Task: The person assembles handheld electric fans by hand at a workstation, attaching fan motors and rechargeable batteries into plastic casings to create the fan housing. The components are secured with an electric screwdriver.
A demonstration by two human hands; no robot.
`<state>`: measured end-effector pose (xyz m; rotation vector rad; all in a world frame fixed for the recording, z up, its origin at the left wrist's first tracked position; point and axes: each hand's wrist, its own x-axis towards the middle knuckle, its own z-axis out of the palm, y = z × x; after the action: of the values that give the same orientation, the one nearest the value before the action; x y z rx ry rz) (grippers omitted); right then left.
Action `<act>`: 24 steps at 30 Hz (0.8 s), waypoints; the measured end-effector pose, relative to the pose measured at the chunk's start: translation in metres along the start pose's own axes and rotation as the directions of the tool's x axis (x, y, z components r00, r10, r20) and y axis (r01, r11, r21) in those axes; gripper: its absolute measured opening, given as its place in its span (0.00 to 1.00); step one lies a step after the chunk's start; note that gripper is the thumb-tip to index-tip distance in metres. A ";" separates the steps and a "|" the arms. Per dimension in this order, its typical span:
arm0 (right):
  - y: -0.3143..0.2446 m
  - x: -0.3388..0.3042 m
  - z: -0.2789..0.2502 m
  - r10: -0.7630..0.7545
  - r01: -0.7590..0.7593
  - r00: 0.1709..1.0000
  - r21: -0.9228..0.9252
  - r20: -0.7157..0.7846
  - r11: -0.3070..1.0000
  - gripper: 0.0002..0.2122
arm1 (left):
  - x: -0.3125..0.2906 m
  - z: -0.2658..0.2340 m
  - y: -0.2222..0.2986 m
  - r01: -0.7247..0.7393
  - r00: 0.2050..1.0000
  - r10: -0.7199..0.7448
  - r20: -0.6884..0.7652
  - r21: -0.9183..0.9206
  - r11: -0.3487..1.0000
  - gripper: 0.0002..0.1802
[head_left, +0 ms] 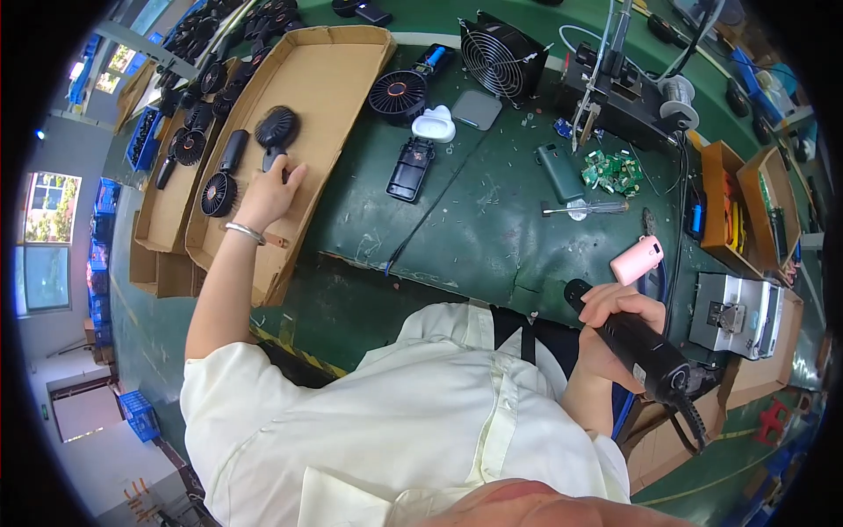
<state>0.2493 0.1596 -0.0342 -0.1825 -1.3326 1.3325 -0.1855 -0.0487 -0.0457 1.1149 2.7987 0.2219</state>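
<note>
My left hand point(270, 191) reaches into a long cardboard tray point(338, 66), its fingers closed on the handle of a small black handheld fan point(277, 128). Next to it in the tray lies another black fan point(219, 193), with a dark oblong piece point(234, 150) just above. Wrapped round a black corded electric screwdriver point(645, 351), my right hand point(606, 329) stays by the bench's front edge at the right. The tool's cord hangs down behind it. Close beyond that hand sits a pink casing point(637, 261).
On the green bench are a fan with an opened handle point(399, 95), a black casing point(410, 169), a white part point(434, 125), green circuit boards point(612, 172) and a screwdriver point(587, 208). A square cooling fan point(501, 57) and soldering stand point(615, 88) stand behind. Cardboard boxes point(722, 206) line the right.
</note>
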 end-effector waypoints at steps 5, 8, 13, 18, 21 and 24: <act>-0.009 -0.003 0.004 -0.005 0.007 0.996 -0.019 0.087 1.000 0.14 | 0.002 0.005 -0.008 0.132 0.968 -0.140 -0.210 -0.051 0.990 0.20; -0.007 -0.004 0.001 0.000 0.001 0.996 -0.012 0.088 1.000 0.12 | -0.008 -0.012 0.022 0.110 0.968 -0.250 -0.006 -0.888 0.446 0.17; 0.001 -0.007 -0.004 -0.052 0.052 0.999 -0.022 0.005 0.998 0.44 | -0.076 -0.021 0.134 0.172 0.965 0.246 0.092 -0.929 -0.327 0.35; -0.001 -0.001 0.001 0.010 -0.010 1.000 -0.026 0.013 1.000 0.45 | -0.111 0.028 0.217 0.244 0.881 0.464 0.087 -0.925 -0.290 0.27; -0.002 0.001 0.000 0.075 -0.075 0.996 0.010 0.046 0.997 0.33 | -0.117 0.053 0.242 0.294 0.863 0.487 0.136 -0.919 -0.264 0.24; -0.005 0.004 0.001 0.104 -0.107 0.993 0.048 0.057 0.993 0.20 | -0.123 0.066 0.253 0.221 0.862 0.501 0.082 -0.949 -0.224 0.21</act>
<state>0.2501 0.1603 -0.0276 -0.1844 -1.3483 1.4683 0.0840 0.0541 -0.0578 0.7059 1.0003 1.6221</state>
